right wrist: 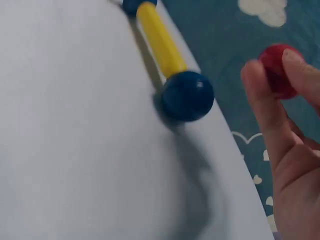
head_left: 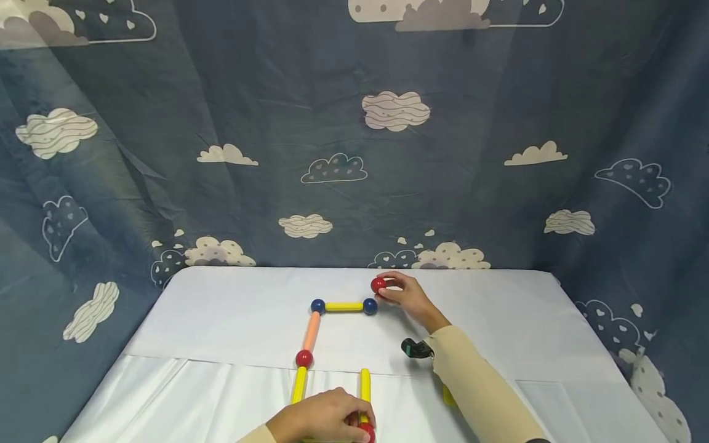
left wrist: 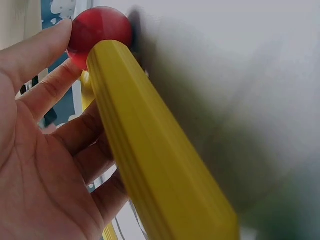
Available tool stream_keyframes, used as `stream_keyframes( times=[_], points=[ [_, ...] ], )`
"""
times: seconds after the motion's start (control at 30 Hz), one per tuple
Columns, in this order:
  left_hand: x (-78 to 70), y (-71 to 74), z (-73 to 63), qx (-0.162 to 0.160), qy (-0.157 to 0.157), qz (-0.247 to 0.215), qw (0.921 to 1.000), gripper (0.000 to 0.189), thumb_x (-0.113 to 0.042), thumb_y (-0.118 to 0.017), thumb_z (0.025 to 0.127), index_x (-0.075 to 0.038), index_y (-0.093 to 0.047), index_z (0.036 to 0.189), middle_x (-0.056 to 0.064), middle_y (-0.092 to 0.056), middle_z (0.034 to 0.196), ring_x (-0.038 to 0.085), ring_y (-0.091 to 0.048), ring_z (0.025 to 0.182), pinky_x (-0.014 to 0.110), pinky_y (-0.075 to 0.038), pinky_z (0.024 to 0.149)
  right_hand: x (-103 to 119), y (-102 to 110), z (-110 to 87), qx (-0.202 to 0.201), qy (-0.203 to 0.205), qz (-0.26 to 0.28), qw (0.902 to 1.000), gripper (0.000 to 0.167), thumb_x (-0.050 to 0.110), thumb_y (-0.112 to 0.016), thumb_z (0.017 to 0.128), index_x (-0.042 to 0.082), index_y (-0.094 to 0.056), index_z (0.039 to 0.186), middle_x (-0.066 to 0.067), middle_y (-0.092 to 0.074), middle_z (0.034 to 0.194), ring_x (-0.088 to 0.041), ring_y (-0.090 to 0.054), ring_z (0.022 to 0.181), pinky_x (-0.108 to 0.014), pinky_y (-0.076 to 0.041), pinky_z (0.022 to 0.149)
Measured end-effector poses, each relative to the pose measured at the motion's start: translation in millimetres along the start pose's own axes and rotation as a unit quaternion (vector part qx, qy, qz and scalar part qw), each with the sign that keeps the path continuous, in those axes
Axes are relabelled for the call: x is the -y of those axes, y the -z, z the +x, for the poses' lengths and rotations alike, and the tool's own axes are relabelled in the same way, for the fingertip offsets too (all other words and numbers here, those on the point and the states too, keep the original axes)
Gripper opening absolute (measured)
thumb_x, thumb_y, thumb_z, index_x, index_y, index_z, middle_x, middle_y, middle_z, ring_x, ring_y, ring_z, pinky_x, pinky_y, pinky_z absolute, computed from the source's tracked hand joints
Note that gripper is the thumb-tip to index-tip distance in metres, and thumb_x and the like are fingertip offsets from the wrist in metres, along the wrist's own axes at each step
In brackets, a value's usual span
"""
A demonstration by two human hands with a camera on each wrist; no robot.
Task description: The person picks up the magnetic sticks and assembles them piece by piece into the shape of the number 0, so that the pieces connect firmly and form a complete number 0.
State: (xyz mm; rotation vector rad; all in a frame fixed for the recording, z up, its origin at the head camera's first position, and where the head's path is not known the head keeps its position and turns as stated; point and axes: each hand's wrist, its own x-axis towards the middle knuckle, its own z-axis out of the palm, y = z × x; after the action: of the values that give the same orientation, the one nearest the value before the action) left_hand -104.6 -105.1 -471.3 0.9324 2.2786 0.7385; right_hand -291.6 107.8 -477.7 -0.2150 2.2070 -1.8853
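Note:
My right hand (head_left: 408, 297) pinches a red ball (head_left: 378, 285) between thumb and fingertips, above the far part of the table. Just below it lies a blue ball (head_left: 370, 306), joined by a yellow rod (head_left: 343, 307) to another blue ball (head_left: 318, 306). A pink rod (head_left: 311, 331) runs from that one to a red ball (head_left: 304, 359), with a yellow rod (head_left: 299, 384) leading on toward me. Near the front, my left hand (head_left: 329, 413) holds another red ball (left wrist: 100, 35) between thumb and index finger. A yellow rod (left wrist: 150, 145) extends from this ball.
White cloth covers the table (head_left: 232, 320). Partly hidden by the right sleeve (head_left: 482, 381), a yellow piece (head_left: 448, 395) lies at the right. A dark wrist camera (head_left: 416, 349) juts out from that sleeve. The cloud-patterned curtain (head_left: 266, 184) stands behind the table's far edge.

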Motion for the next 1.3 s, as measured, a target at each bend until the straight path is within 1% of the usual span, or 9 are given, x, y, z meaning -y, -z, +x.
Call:
stream_keyframes(
  times=[0.1, 0.23, 0.3, 0.47, 0.67, 0.83, 0.93, 1.03, 1.3],
  points=[
    [-0.7, 1.4, 0.8, -0.011, -0.012, 0.017, 0.9997, 0.008, -0.028, -0.064, 0.092, -0.025, -0.066, 0.1, -0.019, -0.05, 0.069, -0.005, -0.046, 0.063, 0.015, -0.041, 0.059, 4, 3, -13.7, 0.042, -0.009, 0.103, 0.9937, 0.046, -0.003, -0.064, 0.089, -0.003, -0.049, 0.133, -0.025, -0.052, 0.127, -0.026, -0.067, 0.093, -0.034, -0.052, 0.085],
    [-0.9, 1.6, 1.5, -0.012, -0.029, 0.015, 0.9994, 0.009, -0.028, -0.063, 0.093, -0.024, -0.066, 0.1, -0.019, -0.049, 0.068, -0.006, -0.044, 0.061, 0.014, -0.039, 0.057, 5, 1, -33.7, 0.065, -0.025, 0.15, 0.9863, 0.046, 0.0, -0.063, 0.09, -0.005, -0.046, 0.133, -0.023, -0.055, 0.123, -0.023, -0.067, 0.091, -0.033, -0.053, 0.084],
    [-1.1, 0.7, 1.3, -0.009, -0.032, 0.012, 0.9994, 0.008, -0.028, -0.063, 0.093, -0.024, -0.066, 0.1, -0.019, -0.049, 0.068, -0.006, -0.043, 0.06, 0.014, -0.039, 0.057, 4, -3, -44.0, 0.067, -0.03, 0.131, 0.9887, 0.044, 0.004, -0.066, 0.09, -0.005, -0.049, 0.13, -0.019, -0.058, 0.118, -0.022, -0.067, 0.091, -0.033, -0.053, 0.084],
    [-0.6, 1.2, -1.6, -0.005, -0.015, 0.004, 0.9999, 0.008, -0.027, -0.065, 0.091, -0.025, -0.066, 0.099, -0.018, -0.049, 0.068, -0.005, -0.044, 0.061, 0.015, -0.04, 0.058, -1, -21, -59.2, 0.088, 0.0, -0.002, 0.9961, 0.041, 0.012, -0.071, 0.088, -0.004, -0.056, 0.122, -0.014, -0.058, 0.111, -0.018, -0.063, 0.081, -0.03, -0.054, 0.076],
    [0.0, 1.5, 0.2, -0.006, -0.025, 0.006, 0.9997, 0.008, -0.027, -0.065, 0.092, -0.024, -0.066, 0.099, -0.019, -0.049, 0.068, -0.006, -0.044, 0.061, 0.014, -0.04, 0.058, -9, -37, -76.8, 0.096, 0.008, -0.113, 0.9889, 0.036, 0.01, -0.074, 0.084, 0.001, -0.06, 0.116, -0.011, -0.059, 0.11, -0.015, -0.061, 0.07, -0.028, -0.05, 0.065],
    [-1.3, 1.2, 1.3, -0.003, -0.027, 0.002, 0.9996, 0.008, -0.026, -0.065, 0.091, -0.023, -0.066, 0.099, -0.019, -0.05, 0.069, -0.006, -0.045, 0.063, 0.014, -0.04, 0.06, -14, -45, -87.2, 0.089, 0.016, -0.181, 0.9794, 0.028, 0.012, -0.075, 0.083, 0.006, -0.063, 0.107, -0.005, -0.061, 0.099, -0.013, -0.056, 0.062, -0.025, -0.046, 0.056],
    [-2.2, 1.1, 0.7, 0.0, -0.025, -0.002, 0.9997, 0.008, -0.025, -0.066, 0.091, -0.023, -0.066, 0.099, -0.019, -0.05, 0.07, -0.005, -0.045, 0.063, 0.014, -0.04, 0.061, -17, -48, -92.4, 0.095, 0.02, -0.198, 0.9754, 0.025, 0.011, -0.075, 0.082, 0.007, -0.065, 0.105, -0.002, -0.06, 0.094, -0.013, -0.052, 0.062, -0.023, -0.045, 0.052],
    [-2.1, 0.9, 0.4, 0.003, -0.03, -0.005, 0.9995, 0.008, -0.024, -0.067, 0.091, -0.022, -0.066, 0.099, -0.018, -0.05, 0.069, -0.006, -0.045, 0.062, 0.014, -0.04, 0.06, -19, -51, -96.8, 0.101, 0.014, -0.196, 0.9752, 0.026, 0.01, -0.076, 0.082, 0.008, -0.066, 0.105, -0.002, -0.059, 0.095, -0.013, -0.05, 0.063, -0.022, -0.045, 0.053],
    [-1.2, 3.1, 1.7, 0.0, -0.03, -0.001, 0.9995, 0.008, -0.026, -0.066, 0.091, -0.023, -0.066, 0.099, -0.019, -0.05, 0.07, -0.005, -0.045, 0.064, 0.014, -0.041, 0.061, -16, -52, -99.0, 0.105, 0.012, -0.201, 0.9739, 0.023, 0.011, -0.075, 0.082, 0.009, -0.066, 0.102, -0.002, -0.06, 0.098, -0.013, -0.051, 0.067, -0.022, -0.046, 0.055]
  ],
)
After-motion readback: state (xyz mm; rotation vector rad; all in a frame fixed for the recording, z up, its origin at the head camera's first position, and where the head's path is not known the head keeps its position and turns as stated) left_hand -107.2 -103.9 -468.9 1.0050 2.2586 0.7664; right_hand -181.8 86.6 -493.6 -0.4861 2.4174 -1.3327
